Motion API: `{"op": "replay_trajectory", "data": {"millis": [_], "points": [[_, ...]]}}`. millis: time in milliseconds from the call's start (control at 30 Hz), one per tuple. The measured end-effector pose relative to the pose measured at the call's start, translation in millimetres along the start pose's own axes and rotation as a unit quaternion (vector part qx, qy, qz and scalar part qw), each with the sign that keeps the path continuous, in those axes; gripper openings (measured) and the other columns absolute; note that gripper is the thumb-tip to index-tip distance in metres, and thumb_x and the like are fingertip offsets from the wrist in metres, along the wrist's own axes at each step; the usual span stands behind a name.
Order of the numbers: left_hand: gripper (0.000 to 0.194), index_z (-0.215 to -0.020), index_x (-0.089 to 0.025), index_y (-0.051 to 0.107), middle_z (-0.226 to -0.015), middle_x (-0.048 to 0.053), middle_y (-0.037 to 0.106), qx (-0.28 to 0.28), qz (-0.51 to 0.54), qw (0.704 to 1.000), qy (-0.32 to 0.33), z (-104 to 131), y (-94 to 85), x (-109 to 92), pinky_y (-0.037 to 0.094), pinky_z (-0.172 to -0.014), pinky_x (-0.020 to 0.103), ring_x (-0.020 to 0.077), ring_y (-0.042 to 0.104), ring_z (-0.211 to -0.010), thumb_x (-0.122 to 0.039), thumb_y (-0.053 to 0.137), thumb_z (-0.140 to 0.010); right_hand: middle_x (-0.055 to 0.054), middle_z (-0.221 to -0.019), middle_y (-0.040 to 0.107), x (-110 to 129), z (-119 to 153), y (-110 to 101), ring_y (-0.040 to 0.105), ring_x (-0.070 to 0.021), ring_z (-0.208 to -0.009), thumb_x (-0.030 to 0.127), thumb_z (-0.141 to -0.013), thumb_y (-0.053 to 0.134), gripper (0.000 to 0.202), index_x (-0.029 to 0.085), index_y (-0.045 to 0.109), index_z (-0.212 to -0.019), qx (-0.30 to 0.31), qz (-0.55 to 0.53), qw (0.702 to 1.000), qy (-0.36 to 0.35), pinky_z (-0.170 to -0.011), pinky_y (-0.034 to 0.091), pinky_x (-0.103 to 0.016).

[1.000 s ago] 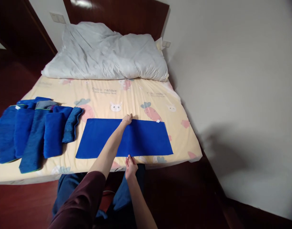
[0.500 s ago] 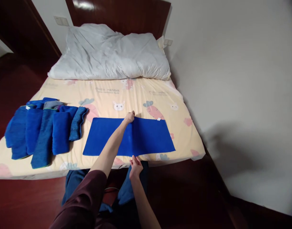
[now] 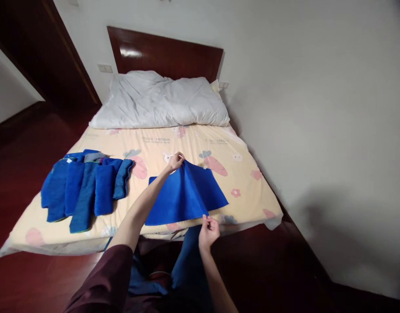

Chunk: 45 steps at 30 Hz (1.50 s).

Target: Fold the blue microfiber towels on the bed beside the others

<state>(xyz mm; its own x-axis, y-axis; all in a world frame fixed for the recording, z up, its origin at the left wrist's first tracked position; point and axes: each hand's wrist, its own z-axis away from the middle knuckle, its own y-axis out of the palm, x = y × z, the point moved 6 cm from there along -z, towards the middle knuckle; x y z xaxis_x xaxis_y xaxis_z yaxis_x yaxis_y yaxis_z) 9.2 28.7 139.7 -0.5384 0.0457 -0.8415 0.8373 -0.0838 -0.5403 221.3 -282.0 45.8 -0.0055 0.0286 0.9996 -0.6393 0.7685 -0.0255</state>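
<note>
A blue towel lies partly on the bed, its middle raised into a ridge between my hands. At its far edge, my left hand pinches the cloth and holds it above the sheet. My right hand grips the near edge between thumb and fingers, just off the bed's front side. Both outer ends of the towel rest on the sheet. To the left, several folded blue cloths lie overlapping in a row, with a grey cloth among them.
The bed has a cream sheet with carrots and rabbits. A white quilt is heaped at its far end, before a dark wooden headboard. A grey-white wall stands close on the right. Dark red flooring shows at left.
The towel, lying nearly flat before, is now lifted at its middle into a peak. My right hand has moved right with the near edge. The camera view has tilted up.
</note>
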Motion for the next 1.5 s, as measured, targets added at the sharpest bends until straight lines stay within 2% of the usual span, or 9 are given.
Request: {"op": "replay_trajectory", "data": {"millis": [167,333,500,633,800,967,1133,1300,1500], "points": [[0.012,-0.096,-0.016,0.058,-0.075,0.003,0.066,-0.04,0.179,0.981,0.063,34.1,-78.6,-30.1,0.054,-0.063,0.025,0.0128,0.065,-0.064,-0.027,0.06,-0.092,-0.012,-0.082,0.076,73.2,-50.9,0.1,0.073,-0.0258,-0.081,0.067,-0.066,0.081,0.053,0.018,0.068,-0.081,0.024,-0.047,0.995,-0.08,-0.087,0.061,-0.043],[0.024,-0.097,-0.014,0.06,-0.071,0.002,0.067,-0.073,0.268,0.952,0.126,69.7,-152.8,-68.9,0.056,-0.069,0.028,0.0147,0.069,-0.068,-0.032,0.07,-0.086,-0.019,-0.102,0.079,171.5,-97.8,24.0,0.075,-0.0282,-0.097,0.062,-0.068,0.082,0.058,0.011,0.076,-0.095,0.123,-0.077,0.977,-0.156,-0.098,0.059,-0.046],[0.05,-0.108,-0.013,0.066,-0.082,0.005,0.072,-0.09,0.248,0.947,0.184,119.5,-215.6,-116.3,0.059,-0.076,0.033,0.0184,0.072,-0.078,-0.044,0.084,-0.074,-0.017,-0.106,0.079,264.2,-112.0,45.0,0.074,-0.0261,-0.098,0.056,-0.067,0.086,0.056,0.012,0.079,-0.102,0.167,-0.104,0.951,-0.238,-0.098,0.059,-0.042],[0.056,-0.11,-0.011,0.072,-0.087,0.008,0.075,-0.129,0.185,0.956,0.186,161.5,-254.8,-139.3,0.06,-0.079,0.035,0.0217,0.073,-0.082,-0.046,0.087,-0.068,-0.014,-0.103,0.08,304.3,-113.0,52.0,0.075,-0.0238,-0.096,0.053,-0.064,0.089,0.055,0.014,0.081,-0.101,0.214,-0.096,0.939,-0.25,-0.095,0.059,-0.04],[0.052,-0.104,-0.014,0.077,-0.094,0.011,0.077,-0.157,0.155,0.957,0.187,203.2,-281.0,-142.9,0.061,-0.086,0.036,0.0263,0.073,-0.095,-0.051,0.088,-0.068,-0.013,-0.107,0.079,317.0,-104.6,50.1,0.074,-0.0228,-0.101,0.046,-0.064,0.092,0.053,0.015,0.08,-0.104,0.258,-0.081,0.932,-0.24,-0.098,0.059,-0.04],[0.055,-0.1,-0.015,0.078,-0.094,0.011,0.078,-0.144,0.144,0.966,0.161,242.8,-287.2,-122.2,0.061,-0.089,0.037,0.0278,0.073,-0.098,-0.057,0.089,-0.066,-0.012,-0.101,0.08,307.7,-79.7,38.7,0.075,-0.0215,-0.096,0.043,-0.059,0.096,0.052,0.015,0.081,-0.099,0.289,-0.086,0.931,-0.205,-0.096,0.059,-0.039],[0.062,-0.098,-0.017,0.079,-0.092,0.01,0.079,-0.106,0.135,0.979,0.107,303.9,-283.7,-85.3,0.062,-0.087,0.04,0.0297,0.074,-0.094,-0.062,0.091,-0.057,-0.011,-0.094,0.08,287.1,-40.3,2.0,0.075,-0.0221,-0.09,0.046,-0.051,0.1,0.056,0.015,0.082,-0.094,0.34,-0.034,0.926,-0.16,-0.091,0.061,-0.04],[0.051,-0.091,-0.022,0.082,-0.092,0.01,0.08,-0.066,0.134,0.988,0.027,363.4,-274.1,-52.4,0.064,-0.083,0.043,0.0321,0.075,-0.092,-0.058,0.091,-0.056,-0.013,-0.091,0.079,264.4,-5.4,-38.5,0.075,-0.0225,-0.087,0.045,-0.048,0.102,0.057,0.015,0.082,-0.093,0.391,-0.002,0.918,-0.067,-0.087,0.061,-0.04],[0.044,-0.088,-0.025,0.083,-0.087,0.009,0.08,-0.041,0.154,0.986,-0.051,377.8,-270.3,-33.0,0.064,-0.081,0.044,0.0325,0.075,-0.089,-0.052,0.093,-0.055,-0.016,-0.098,0.079,249.1,1.5,-42.7,0.073,-0.0197,-0.084,0.036,-0.05,0.102,0.059,0.014,0.082,-0.101,0.424,0.024,0.905,0.018,-0.073,0.059,-0.032]]}}
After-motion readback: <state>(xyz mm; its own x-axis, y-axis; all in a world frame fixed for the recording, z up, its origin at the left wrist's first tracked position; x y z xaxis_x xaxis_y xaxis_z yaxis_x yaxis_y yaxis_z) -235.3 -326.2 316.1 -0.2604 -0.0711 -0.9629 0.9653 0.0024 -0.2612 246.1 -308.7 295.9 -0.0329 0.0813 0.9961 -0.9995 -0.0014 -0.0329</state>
